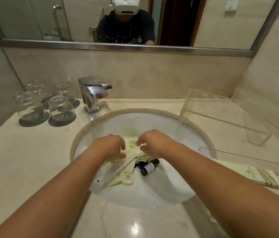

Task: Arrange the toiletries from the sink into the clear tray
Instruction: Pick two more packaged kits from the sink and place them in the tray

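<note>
A pile of pale yellow toiletry packets (118,169) lies in the round white sink (130,124), with two small dark bottles (150,166) and a cream sachet (128,181) beside it. Both hands are down in the basin over the pile. My left hand (109,145) pinches the edge of a packet. My right hand (154,143) pinches a flat yellow packet (134,143) at the top of the pile. The clear tray (224,121) stands on the counter to the right of the sink. One yellow packet (248,172) lies at the tray's near end.
A chrome tap (92,95) stands behind the sink on the left. Several upturned glasses (44,103) on dark coasters sit at the back left. A mirror (118,23) covers the wall above, showing a person with a headset. Marble counter surrounds the basin.
</note>
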`<state>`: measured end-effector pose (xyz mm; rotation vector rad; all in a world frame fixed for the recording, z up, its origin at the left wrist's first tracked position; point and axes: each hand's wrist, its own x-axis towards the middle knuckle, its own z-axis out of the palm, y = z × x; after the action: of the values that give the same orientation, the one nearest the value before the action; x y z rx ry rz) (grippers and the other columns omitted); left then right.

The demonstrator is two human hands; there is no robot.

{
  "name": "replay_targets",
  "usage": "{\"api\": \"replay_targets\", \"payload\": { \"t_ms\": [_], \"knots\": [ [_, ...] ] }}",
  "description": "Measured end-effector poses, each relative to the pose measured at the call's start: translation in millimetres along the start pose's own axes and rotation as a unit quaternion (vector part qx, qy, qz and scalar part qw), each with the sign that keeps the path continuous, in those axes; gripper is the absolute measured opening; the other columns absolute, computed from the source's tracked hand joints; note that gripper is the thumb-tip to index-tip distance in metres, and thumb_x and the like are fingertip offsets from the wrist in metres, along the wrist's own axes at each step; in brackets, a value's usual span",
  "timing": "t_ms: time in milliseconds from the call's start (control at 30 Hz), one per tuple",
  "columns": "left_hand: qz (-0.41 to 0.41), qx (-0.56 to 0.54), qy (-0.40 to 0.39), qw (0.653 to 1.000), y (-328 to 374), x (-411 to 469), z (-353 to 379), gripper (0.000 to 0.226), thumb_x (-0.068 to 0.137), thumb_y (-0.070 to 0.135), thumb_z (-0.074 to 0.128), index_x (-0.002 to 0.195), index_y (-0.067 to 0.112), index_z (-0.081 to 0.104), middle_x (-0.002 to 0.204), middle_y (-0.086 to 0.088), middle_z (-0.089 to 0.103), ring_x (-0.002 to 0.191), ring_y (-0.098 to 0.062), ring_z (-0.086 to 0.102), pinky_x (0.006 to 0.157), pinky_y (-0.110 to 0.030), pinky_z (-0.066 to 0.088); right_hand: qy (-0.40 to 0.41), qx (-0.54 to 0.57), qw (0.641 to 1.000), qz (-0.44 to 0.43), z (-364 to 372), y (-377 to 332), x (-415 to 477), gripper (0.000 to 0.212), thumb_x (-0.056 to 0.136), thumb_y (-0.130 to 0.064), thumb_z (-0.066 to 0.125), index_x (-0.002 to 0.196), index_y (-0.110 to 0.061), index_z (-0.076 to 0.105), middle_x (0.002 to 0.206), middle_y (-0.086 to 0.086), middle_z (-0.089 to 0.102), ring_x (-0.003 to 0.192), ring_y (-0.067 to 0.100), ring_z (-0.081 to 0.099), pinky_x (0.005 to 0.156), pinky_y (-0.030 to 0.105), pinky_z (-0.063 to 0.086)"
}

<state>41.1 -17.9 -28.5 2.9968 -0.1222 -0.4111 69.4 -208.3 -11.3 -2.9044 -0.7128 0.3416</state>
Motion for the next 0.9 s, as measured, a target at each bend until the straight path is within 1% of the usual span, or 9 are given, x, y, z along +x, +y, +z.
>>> {"api": "replay_targets", "payload": {
  "t_ms": [133, 267, 367, 533, 600, 700, 767, 833, 900],
  "knots": [
    [-0.025, -0.009, -0.017, 1.0, -4, 5, 10, 0.038, 0.077, 0.056, 0.07, 0.111, 0.039, 0.068, 0.107, 0.014, 0.067, 0.098, -0.013, 0.064, 0.072, -0.031, 0.045, -0.035, -0.023, 0.999, -0.013, 11, -1, 18, 0.028, 0.097, -0.031, 0.057, 0.123, -0.036, 0.067, 0.129, -0.005, 0.062, 0.12, 0.019, 0.057, 0.096, 0.039, 0.05],
    [-0.039, -0.016, -0.042, 0.998, -1, 4, 14, 0.039, 0.074, 0.052, 0.074, 0.109, 0.036, 0.068, 0.106, 0.013, 0.068, 0.096, -0.014, 0.066, 0.082, -0.033, 0.055, -0.045, -0.021, 0.999, -0.02, 20, -5, 39, 0.029, 0.098, -0.032, 0.056, 0.125, -0.034, 0.065, 0.129, -0.006, 0.062, 0.121, 0.018, 0.055, 0.096, 0.038, 0.048],
    [-0.038, -0.014, -0.051, 0.998, -2, 5, 16, 0.031, 0.076, 0.044, 0.073, 0.105, 0.032, 0.072, 0.102, 0.01, 0.07, 0.093, -0.017, 0.068, 0.083, -0.034, 0.057, -0.048, -0.022, 0.999, -0.007, 27, -8, 59, 0.033, 0.098, -0.033, 0.055, 0.13, -0.034, 0.061, 0.134, -0.003, 0.059, 0.122, 0.022, 0.056, 0.099, 0.04, 0.048],
    [-0.063, -0.022, 0.003, 0.998, -12, 9, 10, 0.018, 0.086, 0.023, 0.06, 0.099, 0.022, 0.071, 0.098, 0.001, 0.069, 0.086, -0.022, 0.068, 0.077, -0.036, 0.059, -0.034, -0.026, 0.999, 0.005, 40, -15, 84, 0.039, 0.1, -0.024, 0.049, 0.138, -0.033, 0.056, 0.139, 0.001, 0.057, 0.123, 0.026, 0.056, 0.097, 0.04, 0.047],
    [-0.083, -0.018, 0.036, 0.996, -17, 12, 7, 0.01, 0.089, 0.02, 0.057, 0.088, 0.017, 0.066, 0.09, -0.003, 0.066, 0.078, -0.025, 0.064, 0.068, -0.033, 0.055, -0.026, -0.034, 0.999, 0.003, 45, -18, 91, 0.039, 0.101, -0.02, 0.047, 0.137, -0.032, 0.056, 0.139, 0.001, 0.058, 0.123, 0.026, 0.057, 0.096, 0.04, 0.047],
    [-0.1, -0.018, 0.042, 0.994, -22, 15, 6, 0.012, 0.088, 0.018, 0.056, 0.076, 0.018, 0.056, 0.079, -0.003, 0.058, 0.072, -0.027, 0.061, 0.061, -0.032, 0.048, -0.027, -0.042, 0.999, -0.005, 50, -21, 100, 0.041, 0.1, -0.015, 0.049, 0.137, -0.031, 0.057, 0.138, 0.001, 0.059, 0.124, 0.026, 0.056, 0.097, 0.039, 0.045],
    [-0.1, -0.027, 0.036, 0.994, -26, 16, 6, 0.007, 0.088, 0.024, 0.058, 0.084, 0.018, 0.061, 0.088, -0.003, 0.063, 0.077, -0.025, 0.062, 0.066, -0.033, 0.052, -0.036, -0.044, 0.998, -0.012, 53, -24, 107, 0.042, 0.098, -0.014, 0.051, 0.136, -0.032, 0.058, 0.137, 0.0, 0.06, 0.124, 0.025, 0.056, 0.097, 0.039, 0.044],
    [-0.102, -0.047, 0.047, 0.993, -31, 18, 5, 0.014, 0.089, 0.027, 0.061, 0.099, 0.019, 0.067, 0.103, -0.004, 0.067, 0.09, -0.025, 0.065, 0.078, -0.037, 0.057, -0.052, -0.049, 0.997, -0.022, 55, -28, 113, 0.041, 0.096, -0.017, 0.057, 0.134, -0.032, 0.059, 0.136, 0.0, 0.06, 0.123, 0.025, 0.057, 0.096, 0.037, 0.044],
    [-0.106, -0.066, 0.06, 0.99, -34, 19, 3, 0.022, 0.09, 0.027, 0.061, 0.111, 0.022, 0.067, 0.113, -0.004, 0.064, 0.102, -0.025, 0.064, 0.087, -0.04, 0.057, -0.066, -0.048, 0.996, -0.029, 56, -29, 119, 0.043, 0.094, -0.019, 0.063, 0.135, -0.033, 0.06, 0.136, 0.001, 0.06, 0.122, 0.026, 0.057, 0.097, 0.037, 0.046]
  ]
}}
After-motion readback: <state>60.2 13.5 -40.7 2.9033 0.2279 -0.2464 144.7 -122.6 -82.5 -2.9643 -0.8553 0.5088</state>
